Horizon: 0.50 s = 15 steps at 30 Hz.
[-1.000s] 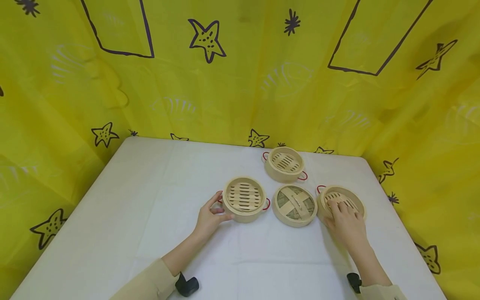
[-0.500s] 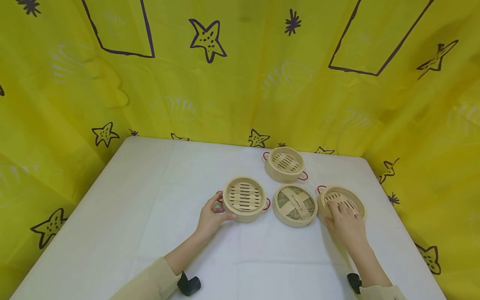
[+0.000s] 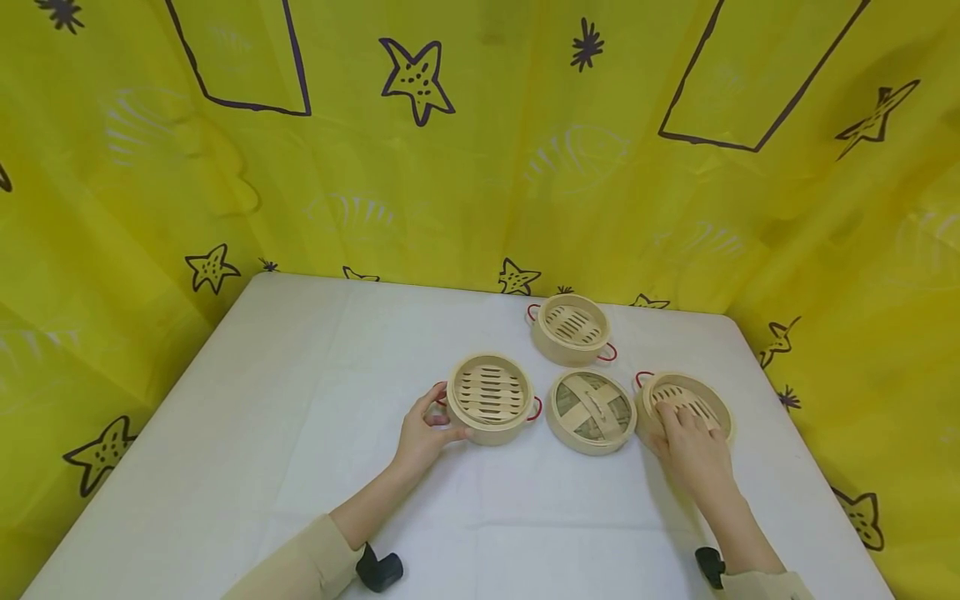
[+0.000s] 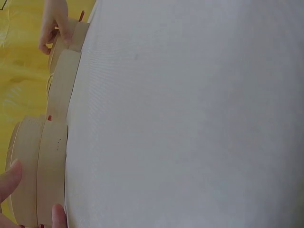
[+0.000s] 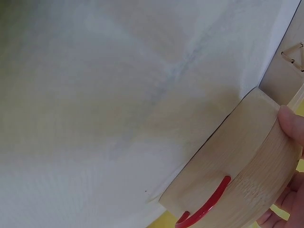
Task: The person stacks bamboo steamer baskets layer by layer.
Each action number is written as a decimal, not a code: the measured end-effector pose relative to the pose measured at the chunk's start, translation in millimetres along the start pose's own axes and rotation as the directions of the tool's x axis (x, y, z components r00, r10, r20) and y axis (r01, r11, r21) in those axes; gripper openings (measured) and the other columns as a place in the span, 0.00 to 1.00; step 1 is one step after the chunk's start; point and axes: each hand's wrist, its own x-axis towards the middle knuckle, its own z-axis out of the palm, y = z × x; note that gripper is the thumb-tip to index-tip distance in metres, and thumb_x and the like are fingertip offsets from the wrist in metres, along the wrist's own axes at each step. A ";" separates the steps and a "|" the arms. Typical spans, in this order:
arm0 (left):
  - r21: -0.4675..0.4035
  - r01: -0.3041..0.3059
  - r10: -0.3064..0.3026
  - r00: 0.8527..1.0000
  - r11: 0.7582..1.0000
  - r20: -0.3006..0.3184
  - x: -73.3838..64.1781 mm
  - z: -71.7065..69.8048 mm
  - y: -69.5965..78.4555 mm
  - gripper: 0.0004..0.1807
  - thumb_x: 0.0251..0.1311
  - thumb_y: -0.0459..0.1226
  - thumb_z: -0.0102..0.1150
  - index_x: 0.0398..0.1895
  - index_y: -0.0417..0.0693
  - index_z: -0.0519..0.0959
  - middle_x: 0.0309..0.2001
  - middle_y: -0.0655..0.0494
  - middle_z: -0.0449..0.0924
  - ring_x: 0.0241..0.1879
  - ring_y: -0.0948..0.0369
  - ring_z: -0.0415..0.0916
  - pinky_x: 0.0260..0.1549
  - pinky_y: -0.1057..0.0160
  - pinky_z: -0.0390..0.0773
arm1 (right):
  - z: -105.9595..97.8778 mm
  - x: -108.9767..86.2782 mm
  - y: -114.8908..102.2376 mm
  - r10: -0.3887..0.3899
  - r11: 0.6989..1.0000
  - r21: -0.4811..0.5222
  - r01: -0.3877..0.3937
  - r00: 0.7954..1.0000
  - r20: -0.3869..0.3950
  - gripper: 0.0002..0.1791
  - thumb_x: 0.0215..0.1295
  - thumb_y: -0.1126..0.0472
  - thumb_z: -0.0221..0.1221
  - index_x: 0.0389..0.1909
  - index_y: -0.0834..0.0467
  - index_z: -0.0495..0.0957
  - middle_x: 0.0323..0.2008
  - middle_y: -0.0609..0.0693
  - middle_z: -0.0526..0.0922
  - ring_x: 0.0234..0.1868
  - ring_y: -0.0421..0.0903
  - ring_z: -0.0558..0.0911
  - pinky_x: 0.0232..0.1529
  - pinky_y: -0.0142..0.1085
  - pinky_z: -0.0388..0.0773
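Note:
In the head view my left hand (image 3: 420,433) holds the left side of a round bamboo steamer basket (image 3: 491,393) with red handles and a slatted floor. Its thumb lies against the basket's near wall. My right hand (image 3: 697,454) grips the near wall of another bamboo steamer basket (image 3: 722,408) at the right, with fingertips over the rim. The right wrist view shows the thumb on the outer wall (image 5: 242,152) and a red handle (image 5: 205,208). Between these baskets lies a woven steamer lid (image 3: 592,417) with crossed bands, close beside the right basket.
A third bamboo steamer basket (image 3: 570,343) stands behind the lid near the table's back edge. All rest on a white-covered table (image 3: 300,375). A yellow curtain (image 3: 465,183) with drawn stars hangs behind and at both sides. Black wrist mounts (image 3: 378,571) sit near the sleeves.

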 end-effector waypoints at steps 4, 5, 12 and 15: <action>0.001 0.005 -0.005 1.000 1.000 0.002 -0.1 0.1 0.7 0.47 0.35 0.32 0.74 0.65 0.48 0.63 0.60 0.49 0.64 0.41 0.55 0.70 0.29 0.72 0.72 | 1.1 -0.2 0.7 0.002 1.000 0.011 -0.002 1.000 0.001 0.23 0.56 0.61 0.61 0.51 0.62 0.65 0.39 0.64 0.72 0.43 0.62 0.73 0.34 0.54 0.65; 0.003 0.006 -0.006 1.000 1.000 0.002 0.0 0.2 0.6 0.47 0.34 0.33 0.74 0.65 0.48 0.64 0.60 0.49 0.64 0.41 0.55 0.70 0.29 0.72 0.72 | 1.3 -0.2 1.0 0.003 1.000 0.011 -0.003 1.000 0.001 0.23 0.56 0.61 0.61 0.51 0.62 0.65 0.39 0.64 0.72 0.43 0.62 0.73 0.34 0.54 0.65; 0.002 0.000 0.000 1.000 1.000 0.008 -0.1 -0.5 -0.2 0.47 0.35 0.33 0.74 0.65 0.47 0.63 0.60 0.48 0.63 0.42 0.54 0.69 0.29 0.72 0.72 | 0.2 1.0 3.8 -0.009 1.000 0.014 0.009 1.000 0.001 0.23 0.57 0.61 0.60 0.51 0.63 0.64 0.40 0.65 0.72 0.44 0.62 0.72 0.35 0.55 0.65; -0.003 -0.005 0.005 1.000 1.000 0.010 -0.5 -0.7 0.1 0.47 0.35 0.33 0.74 0.65 0.47 0.63 0.60 0.48 0.63 0.42 0.54 0.69 0.29 0.72 0.72 | -2.9 2.0 4.6 -0.018 1.000 0.014 0.018 1.000 -0.008 0.23 0.57 0.61 0.60 0.51 0.63 0.64 0.40 0.65 0.71 0.44 0.62 0.71 0.35 0.55 0.65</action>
